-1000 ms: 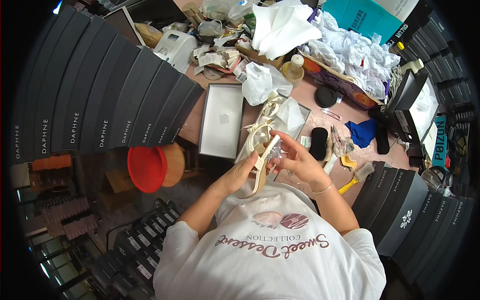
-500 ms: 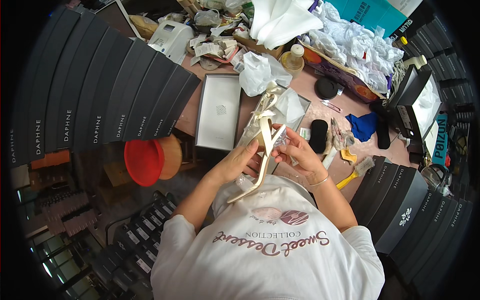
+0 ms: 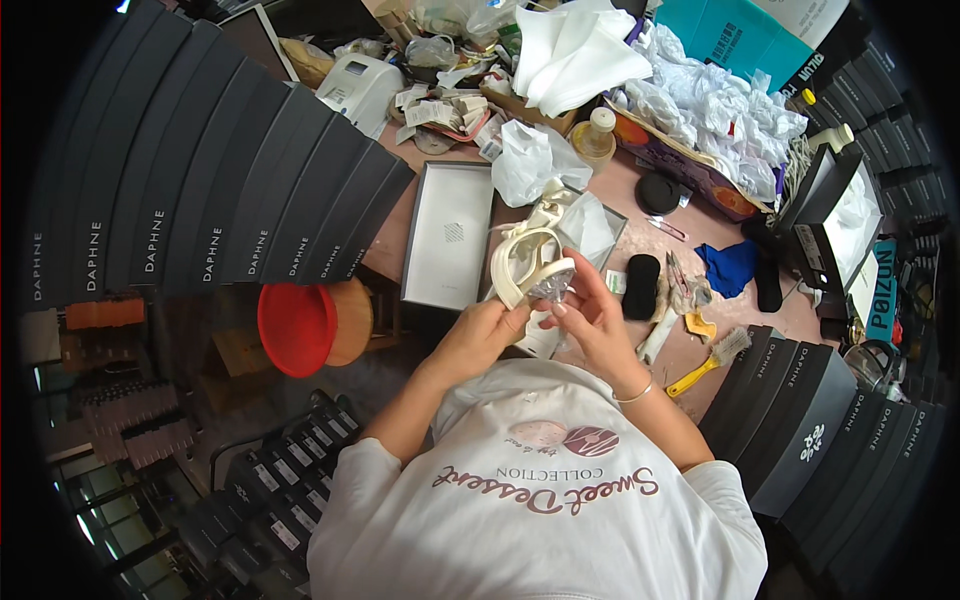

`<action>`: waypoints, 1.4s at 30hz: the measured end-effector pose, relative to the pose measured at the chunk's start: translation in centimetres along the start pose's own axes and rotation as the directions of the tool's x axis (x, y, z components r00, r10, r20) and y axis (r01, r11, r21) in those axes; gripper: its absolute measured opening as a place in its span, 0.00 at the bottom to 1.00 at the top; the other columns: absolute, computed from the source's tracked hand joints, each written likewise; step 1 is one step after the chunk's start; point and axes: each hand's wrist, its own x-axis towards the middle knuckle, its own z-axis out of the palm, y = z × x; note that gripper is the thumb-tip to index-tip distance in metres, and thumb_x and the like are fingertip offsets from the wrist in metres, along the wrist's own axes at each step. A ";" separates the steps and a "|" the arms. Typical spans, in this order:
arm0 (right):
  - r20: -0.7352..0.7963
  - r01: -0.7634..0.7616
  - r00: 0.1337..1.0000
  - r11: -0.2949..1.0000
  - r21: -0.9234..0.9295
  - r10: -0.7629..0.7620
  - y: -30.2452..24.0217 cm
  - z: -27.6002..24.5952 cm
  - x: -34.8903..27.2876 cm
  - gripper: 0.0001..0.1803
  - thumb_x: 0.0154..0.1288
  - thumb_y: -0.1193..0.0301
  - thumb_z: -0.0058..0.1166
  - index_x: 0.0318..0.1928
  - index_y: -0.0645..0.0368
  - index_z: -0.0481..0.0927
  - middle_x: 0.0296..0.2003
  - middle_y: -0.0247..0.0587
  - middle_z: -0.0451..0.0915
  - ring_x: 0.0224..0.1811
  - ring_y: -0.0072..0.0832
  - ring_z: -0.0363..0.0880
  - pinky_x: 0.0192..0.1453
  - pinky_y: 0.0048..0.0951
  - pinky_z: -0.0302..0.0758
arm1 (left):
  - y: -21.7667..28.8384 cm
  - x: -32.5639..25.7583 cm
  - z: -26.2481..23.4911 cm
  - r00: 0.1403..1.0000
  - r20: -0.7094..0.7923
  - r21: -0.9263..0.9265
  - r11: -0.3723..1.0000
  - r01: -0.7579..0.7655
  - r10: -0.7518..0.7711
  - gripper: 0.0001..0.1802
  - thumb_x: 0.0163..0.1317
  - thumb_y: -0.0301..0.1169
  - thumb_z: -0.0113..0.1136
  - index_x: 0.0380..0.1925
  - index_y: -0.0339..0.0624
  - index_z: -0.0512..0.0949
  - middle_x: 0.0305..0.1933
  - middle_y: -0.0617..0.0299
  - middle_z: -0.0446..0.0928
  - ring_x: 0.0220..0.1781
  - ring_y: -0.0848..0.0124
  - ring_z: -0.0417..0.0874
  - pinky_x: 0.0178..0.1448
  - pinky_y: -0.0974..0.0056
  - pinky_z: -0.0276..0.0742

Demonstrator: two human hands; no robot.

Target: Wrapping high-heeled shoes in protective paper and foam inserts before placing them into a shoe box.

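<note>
A cream strappy sandal [image 3: 508, 275] is tilted in front of me above the table's near edge. My left hand [image 3: 478, 340] grips it from the left, thumb and fingers closed round it. My right hand [image 3: 600, 325] pinches crinkled clear plastic film [image 3: 552, 288] at the sandal's right end, fingers bent. Just beyond lies a shoebox base [image 3: 618, 232] with white tissue paper [image 3: 584, 228] and another cream sandal [image 3: 547, 210] in it; the held sandal partly covers the box. To its left sits a grey-rimmed box lid [image 3: 447, 235], white inside.
Dark shoeboxes [image 3: 225, 160] rise in a row on the left, more [image 3: 790, 400] at the right. A black sponge [image 3: 641, 287], yellow brush [image 3: 710, 362], blue cloth [image 3: 727, 270] and bottle [image 3: 597, 135] are on the table. A red stool [image 3: 296, 330] stands left.
The sandal has turned from hanging lengthwise toward me to a raised position with its straps facing up. My right hand stays at the clear film; the view has shifted slightly.
</note>
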 end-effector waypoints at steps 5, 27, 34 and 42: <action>0.097 0.272 0.957 0.725 -0.633 -0.275 -1.8 -1.3 0.8 0.33 0.56 0.72 0.64 0.63 0.58 0.68 0.56 0.41 0.70 0.49 0.27 0.73 0.49 0.27 0.73 | -3.2 0.4 -1.2 0.997 -0.066 -0.634 0.773 -0.010 -0.041 0.20 0.74 0.37 0.40 0.56 0.32 0.68 0.51 0.59 0.77 0.52 0.72 0.78 0.56 0.67 0.74; 0.133 -0.078 0.960 0.694 -0.716 0.245 2.9 -2.6 1.4 0.22 0.63 0.72 0.58 0.57 0.64 0.72 0.48 0.40 0.77 0.46 0.26 0.76 0.52 0.27 0.73 | -6.2 3.1 -2.6 0.978 0.082 -0.880 0.447 0.161 -0.193 0.25 0.73 0.50 0.38 0.38 0.38 0.74 0.26 0.59 0.75 0.19 0.74 0.74 0.23 0.71 0.71; -0.059 -0.128 0.991 0.683 -0.719 0.124 6.4 -7.1 1.5 0.30 0.63 0.70 0.58 0.63 0.67 0.64 0.56 0.48 0.73 0.55 0.33 0.74 0.55 0.31 0.75 | -6.8 4.4 -6.7 0.938 -0.266 -0.613 0.790 0.014 -0.223 0.15 0.67 0.37 0.55 0.48 0.40 0.75 0.41 0.63 0.79 0.40 0.79 0.79 0.44 0.72 0.75; -0.082 -0.139 0.986 0.440 -0.887 0.146 10.1 -7.9 8.2 0.28 0.60 0.69 0.59 0.58 0.68 0.68 0.47 0.56 0.78 0.49 0.43 0.79 0.53 0.34 0.75 | -10.0 8.6 -7.8 0.904 -0.391 0.490 0.870 0.048 0.170 0.16 0.62 0.33 0.53 0.45 0.32 0.74 0.38 0.40 0.78 0.38 0.45 0.80 0.44 0.52 0.75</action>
